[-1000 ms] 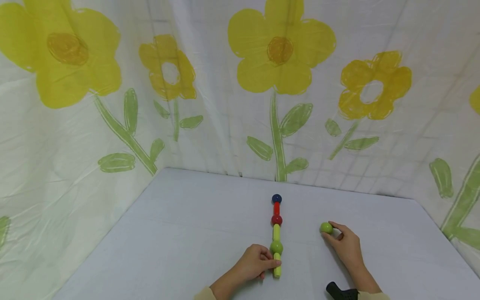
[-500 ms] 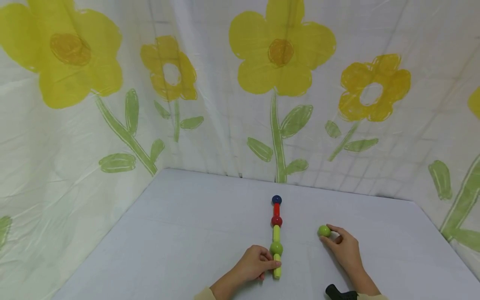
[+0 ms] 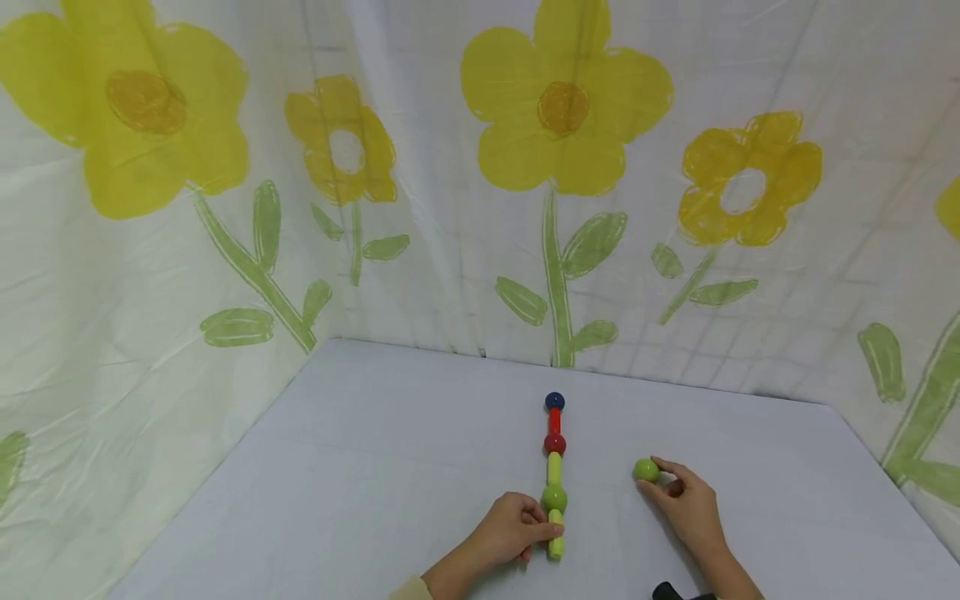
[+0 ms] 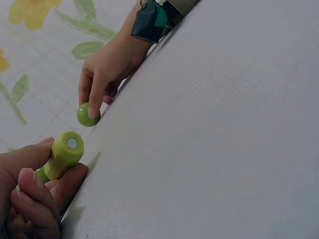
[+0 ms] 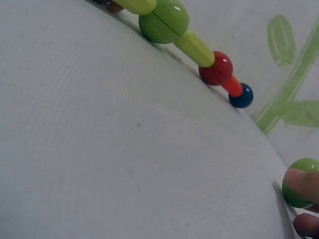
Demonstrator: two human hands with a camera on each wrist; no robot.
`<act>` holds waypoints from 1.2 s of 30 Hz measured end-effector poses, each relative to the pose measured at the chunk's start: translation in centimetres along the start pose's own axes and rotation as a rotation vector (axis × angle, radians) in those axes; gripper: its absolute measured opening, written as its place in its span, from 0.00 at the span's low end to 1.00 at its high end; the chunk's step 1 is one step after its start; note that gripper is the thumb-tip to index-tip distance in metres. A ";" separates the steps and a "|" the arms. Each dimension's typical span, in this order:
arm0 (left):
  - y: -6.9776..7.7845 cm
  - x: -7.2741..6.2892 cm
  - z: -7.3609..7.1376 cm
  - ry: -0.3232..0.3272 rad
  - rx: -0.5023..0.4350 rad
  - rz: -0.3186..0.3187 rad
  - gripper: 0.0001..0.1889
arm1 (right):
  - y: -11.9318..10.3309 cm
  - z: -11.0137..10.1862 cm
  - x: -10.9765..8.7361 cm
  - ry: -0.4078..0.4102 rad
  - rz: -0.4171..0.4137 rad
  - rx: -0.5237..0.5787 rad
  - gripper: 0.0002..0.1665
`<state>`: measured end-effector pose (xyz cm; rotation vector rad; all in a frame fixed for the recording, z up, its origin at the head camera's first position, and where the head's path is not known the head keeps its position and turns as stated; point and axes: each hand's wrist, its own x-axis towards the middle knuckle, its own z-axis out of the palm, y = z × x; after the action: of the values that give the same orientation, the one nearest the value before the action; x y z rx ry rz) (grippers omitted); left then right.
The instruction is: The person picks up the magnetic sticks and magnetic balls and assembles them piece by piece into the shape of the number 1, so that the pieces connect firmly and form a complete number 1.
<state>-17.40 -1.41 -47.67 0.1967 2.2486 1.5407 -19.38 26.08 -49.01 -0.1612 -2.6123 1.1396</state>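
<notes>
A straight chain of balls and rods lies on the table: a blue ball (image 3: 555,402), a red rod (image 3: 554,421), a red ball (image 3: 555,443), a yellow-green rod (image 3: 554,468), a green ball (image 3: 554,498) and a second yellow-green rod (image 3: 556,546) at the near end. My left hand (image 3: 512,527) pinches that near rod; in the left wrist view a silvery disc shows in the rod's end (image 4: 65,154). To the right of the chain, my right hand (image 3: 690,504) pinches a loose green ball (image 3: 647,471) between thumb and fingertips, apart from the chain.
A white cloth covers the table (image 3: 375,433). Behind it hangs a pale curtain (image 3: 435,250) printed with yellow flowers. A dark device (image 4: 148,22) is strapped at the right wrist.
My right hand has moved slightly nearer and to the left with the loose green ball. My left hand keeps its hold on the near rod, and the chain stays put.
</notes>
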 end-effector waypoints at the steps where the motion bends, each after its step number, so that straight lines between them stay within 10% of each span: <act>1: 0.0 0.0 0.0 0.001 0.003 -0.001 0.11 | 0.0 0.0 -0.1 -0.007 0.008 0.002 0.27; 36: -0.2 0.0 0.0 -0.001 0.002 0.023 0.11 | -1.4 0.7 -4.9 -0.101 -0.004 0.059 0.26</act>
<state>-17.38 -1.44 -47.84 0.2245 2.2549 1.5505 -14.93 23.58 -49.54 -0.0885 -2.6612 1.2533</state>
